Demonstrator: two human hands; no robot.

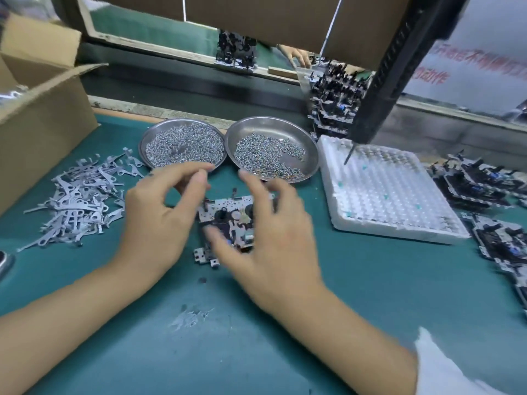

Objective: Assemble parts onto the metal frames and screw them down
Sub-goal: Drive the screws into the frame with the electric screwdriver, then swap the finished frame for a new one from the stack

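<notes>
Nearest the camera, a scuffed grey patch [191,319] is seen on the green mat [370,295], between two bare forearms. Just beyond it, the metal frame [228,212] is found lying flat at the centre of the mat, black and round parts already seated on it, a small grey bracket [204,256] at its near edge. The right hand [268,238] is held over the frame's right side, fingers spread and blurred, thumb reaching across the near end; whether the frame is actually touched cannot be told. The left hand [159,218] is raised just left of the frame, thumb and forefinger curved towards each other; whether anything is pinched between them cannot be told.

To the left, a heap of flat grey metal levers [77,201] is spread beside a cardboard box [42,115]. Behind the hands, two steel dishes are set side by side, rims touching: the left dish [145,138] heaped with screws [185,146], the right dish [273,125] less full. To the right, a white foam tray [385,195] is seen, a driver tip [349,155] hanging over its far corner, and finished assemblies [473,186] are stacked at its far side. Farther back, another person's hand [298,55] is glimpsed.
</notes>
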